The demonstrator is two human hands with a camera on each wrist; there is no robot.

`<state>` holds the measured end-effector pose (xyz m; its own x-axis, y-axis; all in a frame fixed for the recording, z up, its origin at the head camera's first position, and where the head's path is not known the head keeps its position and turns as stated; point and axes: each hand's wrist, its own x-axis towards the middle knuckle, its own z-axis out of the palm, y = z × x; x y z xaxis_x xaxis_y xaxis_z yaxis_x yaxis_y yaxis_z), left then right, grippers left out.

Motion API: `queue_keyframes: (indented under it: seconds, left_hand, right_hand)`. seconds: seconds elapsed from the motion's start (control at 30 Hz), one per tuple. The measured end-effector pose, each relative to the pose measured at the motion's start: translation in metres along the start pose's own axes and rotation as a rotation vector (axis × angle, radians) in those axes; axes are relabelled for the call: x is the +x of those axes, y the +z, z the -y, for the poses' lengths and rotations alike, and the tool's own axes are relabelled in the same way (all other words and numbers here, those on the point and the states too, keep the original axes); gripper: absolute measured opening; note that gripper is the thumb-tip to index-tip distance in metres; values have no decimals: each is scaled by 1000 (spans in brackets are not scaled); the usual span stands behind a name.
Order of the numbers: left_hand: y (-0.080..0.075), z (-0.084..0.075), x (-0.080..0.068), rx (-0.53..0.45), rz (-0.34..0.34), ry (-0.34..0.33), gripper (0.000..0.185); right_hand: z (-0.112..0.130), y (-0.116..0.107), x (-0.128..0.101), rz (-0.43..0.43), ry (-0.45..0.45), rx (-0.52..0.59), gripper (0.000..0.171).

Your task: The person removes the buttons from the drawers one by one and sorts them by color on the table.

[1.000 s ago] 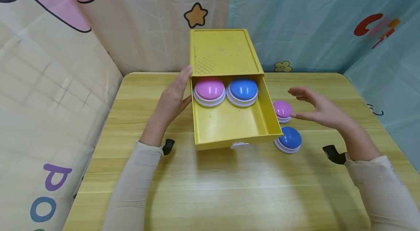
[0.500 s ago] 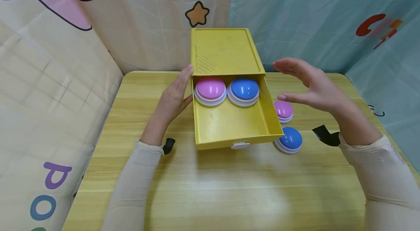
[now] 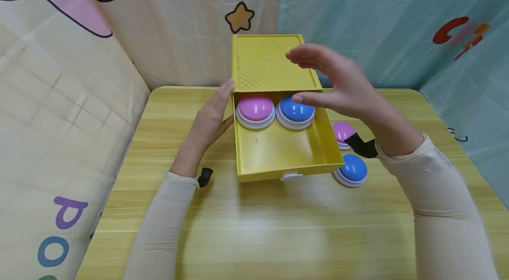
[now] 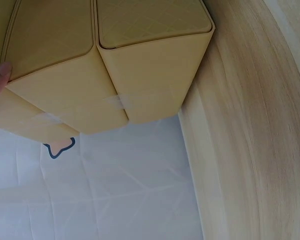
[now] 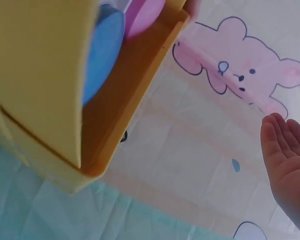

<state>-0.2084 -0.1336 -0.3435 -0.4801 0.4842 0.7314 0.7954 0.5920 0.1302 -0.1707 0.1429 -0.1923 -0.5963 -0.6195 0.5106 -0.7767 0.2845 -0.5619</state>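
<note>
Yellow drawer box (image 3: 274, 68) stands at the far middle of the wooden table (image 3: 246, 227), its back close to the cloth backdrop (image 3: 179, 28), and its drawer (image 3: 278, 152) is pulled out toward the person. The drawer's front half is bare floor with low walls round it; at its back, side by side and half under the box top, sit a pink dome button (image 3: 255, 110) and a blue dome button (image 3: 295, 111), each on a white base. The left hand (image 3: 208, 121) lies flat against the box's left side, fingers straight, holding nothing. The right hand (image 3: 338, 83) hovers above the box top and the drawer's back right, fingers relaxed and spread, thumb over the blue dome, gripping nothing. Just right of the drawer's wall, on the table, rest a second pink button (image 3: 343, 132), partly hidden by the right wrist, and a second blue button (image 3: 351, 169) near the drawer's front corner. Wide bare table lies between the drawer front and the near edge.
</note>
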Motion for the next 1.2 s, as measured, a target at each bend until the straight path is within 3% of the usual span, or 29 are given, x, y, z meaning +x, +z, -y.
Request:
queue_keyframes:
  seconds: [0.23, 0.5, 0.93, 1.2]
  left_hand:
    - [-1, -1, 0, 8, 2, 5, 84]
    - [-3, -1, 0, 3, 3, -7, 84]
    - [-2, 0, -2, 11, 10, -14, 83]
    - [-1, 1, -1, 0, 5, 3, 83]
  right_hand:
    - [3, 18, 24, 117, 126, -157, 57]
    - [6, 37, 43, 253, 266, -151, 57]
    - [0, 66, 42, 404, 432, -457, 42]
    - [-6, 85, 35, 441, 483, -601, 58]
